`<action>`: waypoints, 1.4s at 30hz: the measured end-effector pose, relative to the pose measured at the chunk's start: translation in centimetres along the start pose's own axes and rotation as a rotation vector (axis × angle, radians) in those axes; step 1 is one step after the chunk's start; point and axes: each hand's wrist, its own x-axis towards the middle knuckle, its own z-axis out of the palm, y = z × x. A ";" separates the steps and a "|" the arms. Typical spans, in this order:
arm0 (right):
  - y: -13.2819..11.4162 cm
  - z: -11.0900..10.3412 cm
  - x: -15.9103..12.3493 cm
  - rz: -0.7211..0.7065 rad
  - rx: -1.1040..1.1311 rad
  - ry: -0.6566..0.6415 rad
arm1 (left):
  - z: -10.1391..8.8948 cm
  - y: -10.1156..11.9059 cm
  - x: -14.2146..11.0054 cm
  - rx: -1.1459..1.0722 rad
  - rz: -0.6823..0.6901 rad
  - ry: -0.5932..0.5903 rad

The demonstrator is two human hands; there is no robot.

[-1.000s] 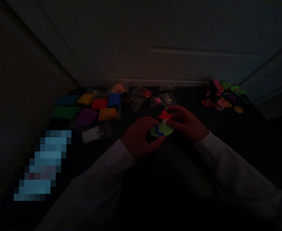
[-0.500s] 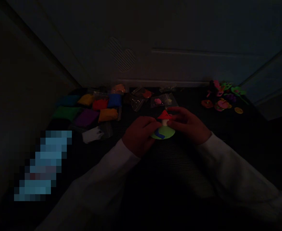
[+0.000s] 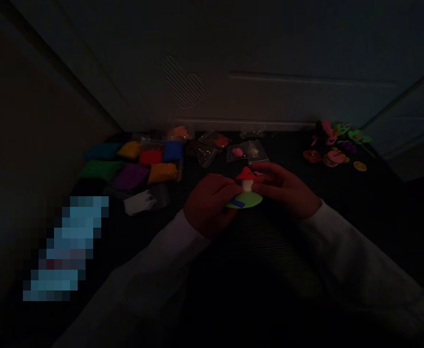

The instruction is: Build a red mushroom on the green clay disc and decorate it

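Note:
Between my hands is a small clay mushroom house with a red cap (image 3: 246, 174) and a white stem (image 3: 247, 185). It stands on a round light-green clay base (image 3: 251, 199) with a blue strip (image 3: 238, 203) on its left part. My left hand (image 3: 214, 202) grips the base's left side, its thumb on top near the stem and the other fingers partly hidden under the base. My right hand (image 3: 288, 188) is bent around the right side, thumb at the stem and fingers by the cap. A small pinkish bit shows beside the cap at the right fingertips.
Bagged clay lies at the left, including green (image 3: 101, 169), purple (image 3: 130, 176), orange (image 3: 163, 172) and white (image 3: 138, 203) packs. A bag with a pink lump (image 3: 237, 152) is behind the mushroom. Finished clay figures (image 3: 335, 157) stand at the back right. The room is dim.
My left hand's thumb has moved from the front edge onto the top of the base, and its fingers have gone underneath. The base now tilts more edge-on, showing more of the stem.

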 end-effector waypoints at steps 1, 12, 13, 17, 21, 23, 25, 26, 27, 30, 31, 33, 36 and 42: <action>0.0 0.0 0.0 -0.003 -0.002 -0.003 | 0.0 0.0 0.0 -0.002 0.002 0.002; 0.3 -0.1 0.1 -0.045 0.032 -0.025 | 0.1 -0.2 0.2 0.002 0.075 0.036; 0.3 -0.1 0.2 -0.045 0.038 -0.025 | 0.2 -0.2 0.2 0.002 0.083 0.045; 0.3 -0.1 0.2 -0.041 0.068 -0.016 | 0.4 -0.5 0.0 0.022 0.107 0.070; 0.4 0.0 0.2 -0.037 0.089 -0.008 | 0.6 -0.6 -0.1 0.035 0.101 0.060; 0.4 0.0 0.2 -0.028 0.099 -0.001 | 0.6 -0.6 -0.1 0.039 0.100 0.066; 0.5 0.0 0.2 -0.015 0.110 0.007 | 0.6 -0.6 -0.1 0.040 0.097 0.087; 0.5 0.0 0.2 -0.008 0.114 0.012 | 0.6 -0.5 0.0 0.039 0.095 0.096; 0.6 0.0 0.3 -0.002 0.117 0.016 | 0.5 -0.5 0.0 0.038 0.091 0.101; 0.6 0.0 0.3 0.012 0.123 0.022 | 0.5 -0.4 0.1 0.036 0.084 0.090; 0.6 0.0 0.3 0.015 0.125 0.022 | 0.5 -0.3 0.1 0.036 0.081 0.085; 0.7 0.0 0.3 0.018 0.126 0.021 | 0.5 -0.3 0.1 0.033 0.075 0.074; 0.6 0.0 0.2 0.025 0.121 0.021 | 0.5 -0.3 0.1 0.018 0.070 0.062; 0.4 0.0 0.1 0.032 0.110 0.022 | 0.7 -0.4 0.0 0.016 0.053 0.054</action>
